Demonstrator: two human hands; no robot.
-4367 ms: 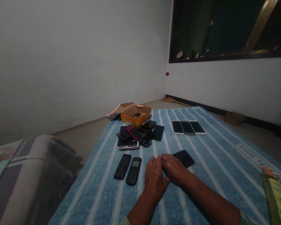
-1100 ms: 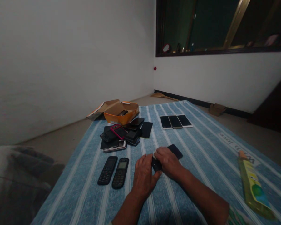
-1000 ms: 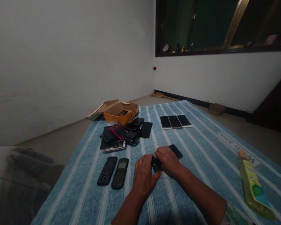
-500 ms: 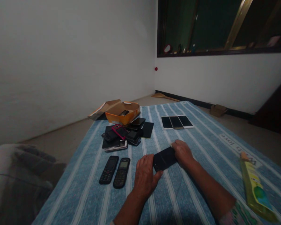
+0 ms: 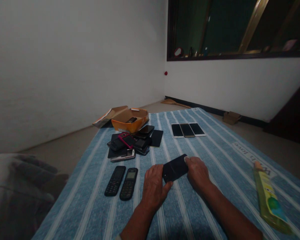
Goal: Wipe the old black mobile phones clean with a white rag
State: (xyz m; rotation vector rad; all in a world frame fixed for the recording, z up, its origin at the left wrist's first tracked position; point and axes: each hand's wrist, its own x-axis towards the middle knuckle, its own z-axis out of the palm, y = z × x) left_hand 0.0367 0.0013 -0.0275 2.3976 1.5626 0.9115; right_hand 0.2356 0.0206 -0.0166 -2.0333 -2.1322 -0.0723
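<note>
A dark smartphone (image 5: 175, 168) lies at a slant between my hands, its black face up. My left hand (image 5: 153, 185) grips its left end, thumb along the near edge and fingers over the far side. At the right end, my right hand (image 5: 198, 172) is closed on the corner, thumb on top and the other fingers curled mostly out of sight. Left of my left hand, two black keypad phones (image 5: 115, 181) lie side by side. Beyond them is a loose pile of phones (image 5: 126, 145), one with a pink frame. Three flat smartphones (image 5: 187, 130) sit in a row farther back.
An open orange cardboard box (image 5: 130, 125) with a small phone inside stands behind the pile. The blue striped cloth (image 5: 90, 200) covers the surface. A bottle of yellow-green liquid (image 5: 271, 200) lies at the right. Grey fabric (image 5: 20, 193) is heaped at the left edge.
My right hand has shifted slightly right and down along the smartphone's end, uncovering its far right corner. My left hand keeps its hold. The whole view has drifted slightly.
</note>
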